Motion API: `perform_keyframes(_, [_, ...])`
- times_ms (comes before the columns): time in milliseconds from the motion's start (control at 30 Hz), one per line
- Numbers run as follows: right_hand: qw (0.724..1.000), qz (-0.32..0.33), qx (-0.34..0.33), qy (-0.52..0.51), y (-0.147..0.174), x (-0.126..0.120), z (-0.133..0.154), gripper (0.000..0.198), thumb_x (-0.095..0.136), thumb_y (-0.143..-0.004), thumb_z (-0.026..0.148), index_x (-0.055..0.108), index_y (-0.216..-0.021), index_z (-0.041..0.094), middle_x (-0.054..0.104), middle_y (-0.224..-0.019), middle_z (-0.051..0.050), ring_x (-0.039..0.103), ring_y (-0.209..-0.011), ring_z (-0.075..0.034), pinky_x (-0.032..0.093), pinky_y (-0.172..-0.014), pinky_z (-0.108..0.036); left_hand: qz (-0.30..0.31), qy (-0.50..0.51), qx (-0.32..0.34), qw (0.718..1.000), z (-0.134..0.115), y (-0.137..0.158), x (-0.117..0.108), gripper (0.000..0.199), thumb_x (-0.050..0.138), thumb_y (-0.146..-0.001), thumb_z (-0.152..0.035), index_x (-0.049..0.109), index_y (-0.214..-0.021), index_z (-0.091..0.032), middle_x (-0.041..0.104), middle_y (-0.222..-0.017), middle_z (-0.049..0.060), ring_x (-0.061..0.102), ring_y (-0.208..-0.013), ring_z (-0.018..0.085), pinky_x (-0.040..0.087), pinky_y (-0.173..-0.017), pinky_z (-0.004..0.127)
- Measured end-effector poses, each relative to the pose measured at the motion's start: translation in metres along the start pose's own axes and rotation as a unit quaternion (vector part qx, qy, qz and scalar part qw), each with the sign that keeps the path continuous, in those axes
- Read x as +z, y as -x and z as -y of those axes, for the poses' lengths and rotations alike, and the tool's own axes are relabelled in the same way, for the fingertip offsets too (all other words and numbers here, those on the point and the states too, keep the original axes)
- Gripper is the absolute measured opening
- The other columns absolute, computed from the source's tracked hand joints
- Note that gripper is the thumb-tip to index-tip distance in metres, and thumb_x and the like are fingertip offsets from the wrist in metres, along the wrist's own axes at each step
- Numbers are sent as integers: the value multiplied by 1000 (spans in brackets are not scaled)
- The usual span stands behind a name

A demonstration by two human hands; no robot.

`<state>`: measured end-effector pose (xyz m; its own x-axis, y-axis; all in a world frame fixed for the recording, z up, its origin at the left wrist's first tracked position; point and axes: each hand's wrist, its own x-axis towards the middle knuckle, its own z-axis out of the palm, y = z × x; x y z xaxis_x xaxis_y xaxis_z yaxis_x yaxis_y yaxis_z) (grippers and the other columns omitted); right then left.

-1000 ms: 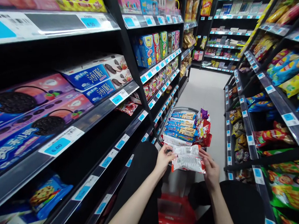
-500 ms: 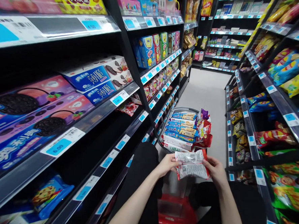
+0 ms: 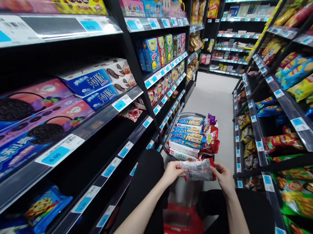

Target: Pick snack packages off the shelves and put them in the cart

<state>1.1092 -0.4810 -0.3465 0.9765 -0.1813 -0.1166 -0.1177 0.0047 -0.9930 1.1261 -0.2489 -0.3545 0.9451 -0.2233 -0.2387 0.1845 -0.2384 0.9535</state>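
Note:
Between my knees I hold up a red and white snack packet (image 3: 197,169), its printed back towards me. My left hand (image 3: 173,172) pinches the packet's left end, and my right hand (image 3: 223,175) grips its red right end. Just beyond my hands stands a grey basket (image 3: 184,114) loaded with packs. Several blue and white cookie packs (image 3: 188,136) lie in rows on its left side. Red snack bags (image 3: 211,138) and a purple one are heaped on the right. The basket's near edge is partly hidden by the packet.
Close on my left rises a shelf with boxed cookies (image 3: 40,115) and a blue cookie bag (image 3: 47,209). Bagged chips (image 3: 297,72) fill the shelf on my right. A red stool (image 3: 183,226) shows between my legs. The aisle floor (image 3: 211,88) runs to back shelves.
The packet has tilted, so its back looks flatter and narrower from above. Both hands keep their hold on its ends. The view has shifted slightly.

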Motion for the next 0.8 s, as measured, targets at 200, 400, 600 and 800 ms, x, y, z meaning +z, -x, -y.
perform_keyframes(200, [995,25,-98,11,6,-3,11,14,68,-63,31,70,-69,18,68,-79,-8,63,-79,-23,51,-75,-36,-91,-36,205,974,-7,7,-5,10,61,-71,-15,71,-74,-15,70,-79,7,65,-75,18,50,-70,26])
perform_keyframes(400, [990,54,-129,8,8,-3,16,9,63,-64,19,72,-67,21,68,-86,-9,63,-84,-22,52,-74,-34,-158,-61,331,928,-10,12,-5,22,54,-74,-2,70,-77,-18,69,-91,6,65,-85,16,51,-76,27])
perform_keyframes(600, [990,60,-125,10,9,1,15,8,64,-65,23,72,-67,21,69,-85,-9,63,-84,-22,52,-76,-34,-167,-19,297,940,-14,10,-6,18,57,-72,-6,71,-75,-18,70,-85,7,65,-80,18,51,-74,28])
perform_keyframes(800, [999,41,-12,6,6,0,13,29,72,-60,41,69,-72,15,64,-58,-6,58,-50,-18,48,-47,-28,-98,43,107,989,-16,5,-10,10,63,-69,-20,69,-70,-12,65,-62,4,61,-58,16,48,-56,24])
